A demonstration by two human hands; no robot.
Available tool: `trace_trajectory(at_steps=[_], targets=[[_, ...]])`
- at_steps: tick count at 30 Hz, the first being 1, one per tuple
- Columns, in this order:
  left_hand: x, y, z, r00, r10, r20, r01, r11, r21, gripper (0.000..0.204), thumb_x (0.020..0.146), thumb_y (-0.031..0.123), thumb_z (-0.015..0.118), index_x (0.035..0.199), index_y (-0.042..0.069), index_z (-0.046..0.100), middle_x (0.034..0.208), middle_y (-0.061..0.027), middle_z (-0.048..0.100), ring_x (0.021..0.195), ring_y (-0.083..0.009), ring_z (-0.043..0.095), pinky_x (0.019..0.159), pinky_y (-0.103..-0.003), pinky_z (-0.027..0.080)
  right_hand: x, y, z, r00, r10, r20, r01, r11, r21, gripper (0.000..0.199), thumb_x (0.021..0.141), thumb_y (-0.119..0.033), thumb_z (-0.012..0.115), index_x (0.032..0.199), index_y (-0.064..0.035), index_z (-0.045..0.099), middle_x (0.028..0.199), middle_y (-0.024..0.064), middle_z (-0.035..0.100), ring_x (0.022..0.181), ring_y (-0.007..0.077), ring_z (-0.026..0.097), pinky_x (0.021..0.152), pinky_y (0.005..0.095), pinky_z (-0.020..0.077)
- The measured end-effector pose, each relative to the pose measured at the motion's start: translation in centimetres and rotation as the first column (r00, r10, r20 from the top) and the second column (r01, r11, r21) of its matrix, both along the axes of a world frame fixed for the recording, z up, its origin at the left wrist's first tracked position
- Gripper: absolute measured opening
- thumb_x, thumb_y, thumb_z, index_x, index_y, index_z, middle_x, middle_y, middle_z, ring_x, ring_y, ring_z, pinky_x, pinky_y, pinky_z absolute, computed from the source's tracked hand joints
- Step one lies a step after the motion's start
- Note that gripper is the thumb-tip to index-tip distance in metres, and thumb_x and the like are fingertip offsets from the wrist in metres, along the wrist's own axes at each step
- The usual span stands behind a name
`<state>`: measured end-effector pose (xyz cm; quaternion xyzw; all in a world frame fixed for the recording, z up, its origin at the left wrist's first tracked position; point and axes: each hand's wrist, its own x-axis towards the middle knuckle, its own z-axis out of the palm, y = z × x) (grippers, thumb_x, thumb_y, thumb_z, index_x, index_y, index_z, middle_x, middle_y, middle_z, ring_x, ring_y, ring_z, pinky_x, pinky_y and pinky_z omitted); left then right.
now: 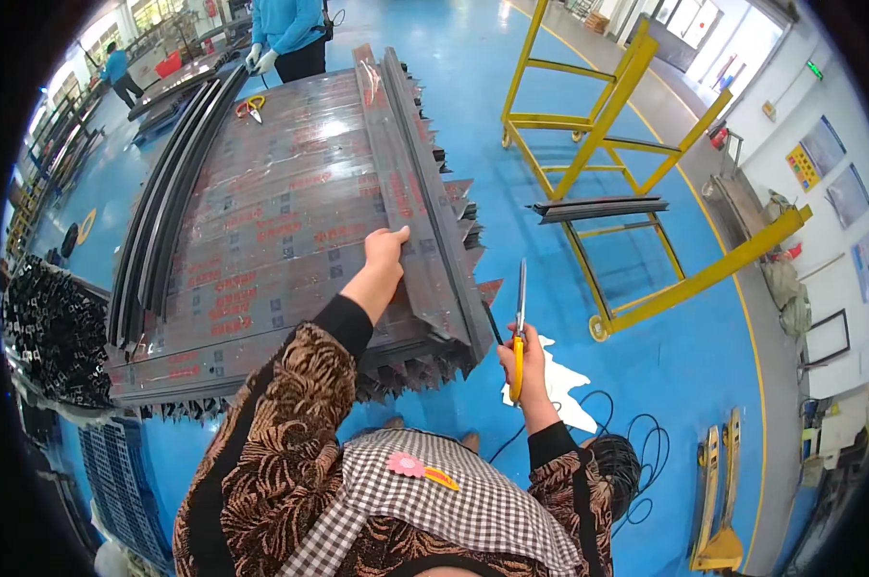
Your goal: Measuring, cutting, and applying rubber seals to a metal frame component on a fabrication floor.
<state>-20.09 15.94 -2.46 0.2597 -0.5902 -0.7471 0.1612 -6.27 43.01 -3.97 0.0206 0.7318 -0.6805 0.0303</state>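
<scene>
Yellow-handled scissors [518, 365] are upright in my right hand [533, 370], blades pointing away from me. A thin black strip [495, 325] shows beside those fingers; whether I hold it too, I cannot tell. My left hand [384, 252] is closed at the left edge of a long dark profile [420, 231], its fingertips partly hidden. That profile lies along the right side of a large stack of dark profiles [252, 221] covered in clear film with red print. A second pair of scissors [251, 108], with yellow and red handles, lies at the stack's far left.
Across the stack stands a co-worker [295, 29] in blue with white gloves. To the right are a yellow wheeled frame [608, 125] holding dark profiles [603, 208], a black cord coil [615, 471] and white sheet [564, 389] on the floor. Jagged profile ends [463, 216] stick out rightward.
</scene>
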Motion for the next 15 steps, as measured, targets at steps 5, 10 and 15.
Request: trace_trajectory(at_steps=[5, 10, 15], targets=[[4.4, -6.4, -2.9, 0.997, -0.061, -0.054, 0.079, 0.883, 0.463, 0.016, 0.086, 0.01, 0.062, 0.093, -0.005, 0.061, 0.09, -0.0134, 0.065, 0.077, -0.0198, 0.061, 0.069, -0.032, 0.049, 0.9, -0.3, 1.6, 0.995, -0.064, 0.083, 0.064, 0.998, 0.0, 0.039, 0.079, -0.004, 0.06, 0.116, -0.0077, 0.049, 0.079, 0.004, 0.051, 0.054, 0.0097, 0.044, 0.046, 0.0211, 0.0356], [8.5, -8.6, -0.7, 0.989, -0.032, 0.144, 0.095, 0.884, -0.457, 0.031, 0.085, 0.017, 0.063, 0.106, -0.004, 0.055, 0.094, -0.0144, 0.063, 0.08, -0.0255, 0.062, 0.071, -0.034, 0.05, 3.7, 0.1, 1.4, 0.987, -0.142, 0.071, 0.148, 0.986, -0.074, 0.037, 0.078, -0.001, 0.055, 0.114, -0.0031, 0.047, 0.075, 0.0034, 0.049, 0.045, 0.0098, 0.042, 0.038, 0.0206, 0.0333], [9.1, -10.0, 0.9, 0.992, 0.102, 0.074, 0.058, 0.152, -0.987, 0.061, 0.081, 0.03, 0.066, 0.126, -0.005, 0.042, 0.102, -0.0189, 0.06, 0.084, -0.0364, 0.062, 0.075, -0.039, 0.051, 7.8, -0.1, 2.3, 0.959, -0.26, 0.115, 0.275, 0.95, -0.146, 0.037, 0.079, -0.002, 0.053, 0.115, -0.0025, 0.044, 0.072, 0.0041, 0.045, 0.044, 0.0104, 0.041, 0.037, 0.0211, 0.0329]])
